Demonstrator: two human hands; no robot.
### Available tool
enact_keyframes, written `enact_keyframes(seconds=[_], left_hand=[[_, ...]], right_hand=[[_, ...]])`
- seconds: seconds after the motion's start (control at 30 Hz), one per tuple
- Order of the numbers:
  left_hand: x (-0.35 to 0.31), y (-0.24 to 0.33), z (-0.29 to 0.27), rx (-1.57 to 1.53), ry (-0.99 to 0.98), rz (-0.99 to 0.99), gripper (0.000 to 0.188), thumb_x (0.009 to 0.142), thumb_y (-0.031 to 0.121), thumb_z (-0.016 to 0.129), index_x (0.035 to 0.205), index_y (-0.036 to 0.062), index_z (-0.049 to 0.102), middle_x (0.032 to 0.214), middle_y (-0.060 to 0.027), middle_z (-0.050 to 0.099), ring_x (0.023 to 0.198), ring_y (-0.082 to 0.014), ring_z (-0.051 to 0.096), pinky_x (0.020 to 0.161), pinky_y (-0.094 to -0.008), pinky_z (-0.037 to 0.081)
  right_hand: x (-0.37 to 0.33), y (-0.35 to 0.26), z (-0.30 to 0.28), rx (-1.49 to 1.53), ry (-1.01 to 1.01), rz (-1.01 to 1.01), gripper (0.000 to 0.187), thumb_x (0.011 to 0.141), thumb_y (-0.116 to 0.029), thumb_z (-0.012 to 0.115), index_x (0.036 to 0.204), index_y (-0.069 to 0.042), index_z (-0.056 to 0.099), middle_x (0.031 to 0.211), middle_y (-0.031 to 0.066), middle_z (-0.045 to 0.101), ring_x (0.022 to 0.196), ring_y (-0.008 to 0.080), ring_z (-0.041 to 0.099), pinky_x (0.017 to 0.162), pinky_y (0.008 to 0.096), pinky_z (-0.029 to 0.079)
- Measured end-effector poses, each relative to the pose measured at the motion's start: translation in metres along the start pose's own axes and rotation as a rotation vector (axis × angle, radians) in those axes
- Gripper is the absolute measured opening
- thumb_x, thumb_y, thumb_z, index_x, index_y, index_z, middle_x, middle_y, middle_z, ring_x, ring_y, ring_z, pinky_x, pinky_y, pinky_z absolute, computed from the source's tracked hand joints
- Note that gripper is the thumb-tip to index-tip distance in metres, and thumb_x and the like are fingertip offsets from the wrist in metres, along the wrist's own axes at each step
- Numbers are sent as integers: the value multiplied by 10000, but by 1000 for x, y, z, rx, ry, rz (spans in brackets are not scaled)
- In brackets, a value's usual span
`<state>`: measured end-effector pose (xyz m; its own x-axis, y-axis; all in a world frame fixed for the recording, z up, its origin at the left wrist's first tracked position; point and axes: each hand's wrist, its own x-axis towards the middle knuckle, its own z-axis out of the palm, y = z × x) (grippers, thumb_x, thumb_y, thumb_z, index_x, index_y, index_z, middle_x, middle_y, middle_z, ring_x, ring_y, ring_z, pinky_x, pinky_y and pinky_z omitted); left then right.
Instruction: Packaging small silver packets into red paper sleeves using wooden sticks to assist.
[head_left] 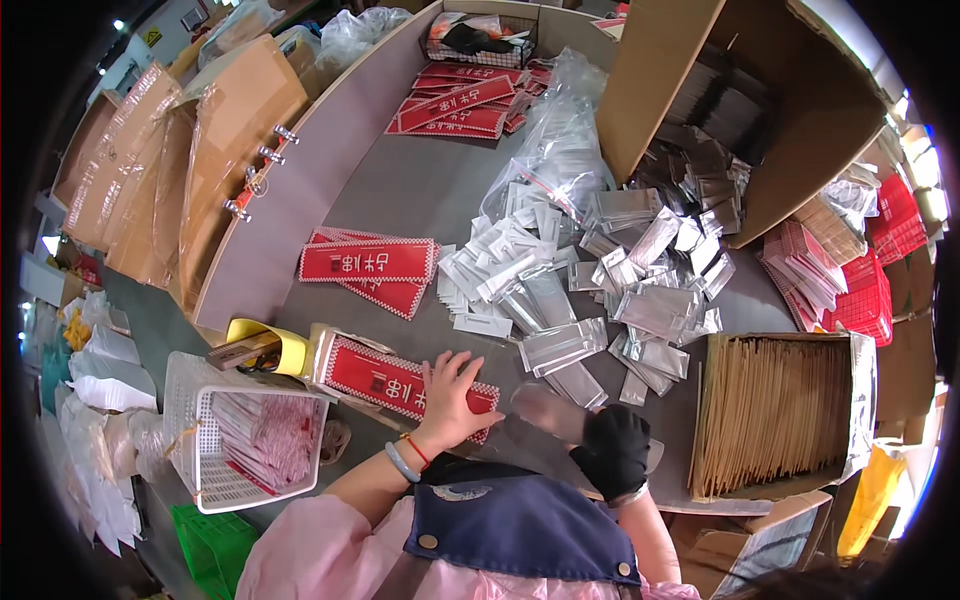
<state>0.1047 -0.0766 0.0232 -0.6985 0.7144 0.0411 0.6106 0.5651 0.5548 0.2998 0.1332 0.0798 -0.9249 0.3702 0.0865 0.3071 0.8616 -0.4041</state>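
My bare left hand [452, 402], its fingers spread, rests on the right end of a long red printed packet [372, 378]. That packet lies in a shallow holder near the front of the table. My right hand [612, 452] wears a black glove and is closed around a small translucent packet [548, 412], blurred, which sticks out to the left toward the red packet. A loose heap of small silver and white packets [640, 300] lies just beyond my right hand. More red packets [368, 262] overlap beyond my left hand.
At left stand a white basket [190, 440] of filled packets and a yellow container [290, 352]. A box of thin wooden sticks [775, 415] sits at right. Behind it, a tipped carton [655, 85] spills silver packets. A raised panel [290, 190] edges the table's left.
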Motion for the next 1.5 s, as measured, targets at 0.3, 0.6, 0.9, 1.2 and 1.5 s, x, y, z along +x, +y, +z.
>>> enact_keyframes(seconds=[0.3, 0.6, 0.9, 1.2, 1.5], left_hand=[[0, -6, 1, -44, 14, 13, 967, 599, 454, 895, 1393, 79, 490, 1422, -142, 441, 1362, -403, 340, 1118, -682, 177], [77, -15, -9, -253, 239, 294, 713, 720, 167, 833, 1340, 32, 506, 1262, -191, 542, 1177, -388, 514, 1014, -460, 414], [161, -8, 48, -391, 208, -81, 189, 864, 144, 679, 1013, 29, 689, 888, -192, 702, 848, -365, 690, 751, -446, 541], [144, -4, 17, -301, 296, -11, 120, 846, 141, 730, 924, 66, 680, 803, -161, 683, 742, -376, 676, 629, -447, 524], [79, 62, 37, -373, 151, 113, 206, 822, 167, 738, 769, 33, 590, 811, -140, 588, 751, -351, 606, 658, -438, 494]], right_hand=[[-2, -11, 29, 98, -222, -39, 571, 669, -382, 795, 1111, -85, 588, 1061, 124, 583, 1017, 343, 548, 867, 486, 392], [27, -28, 44, 132, 78, -53, 577, 668, -356, 830, 1152, -114, 631, 1103, 86, 627, 1047, 313, 579, 903, 470, 405], [-12, 29, 7, 81, 234, 183, 422, 747, -166, 781, 1134, -71, 642, 1105, 142, 630, 1056, 360, 563, 927, 441, 437], [-16, 51, -4, 94, 300, 204, 381, 760, -177, 760, 1098, -60, 628, 1077, 157, 617, 1045, 370, 553, 924, 469, 410], [-48, 102, -39, -77, 485, 422, 403, 721, -92, 779, 1090, -17, 637, 1069, 177, 631, 1045, 387, 574, 915, 465, 445]])
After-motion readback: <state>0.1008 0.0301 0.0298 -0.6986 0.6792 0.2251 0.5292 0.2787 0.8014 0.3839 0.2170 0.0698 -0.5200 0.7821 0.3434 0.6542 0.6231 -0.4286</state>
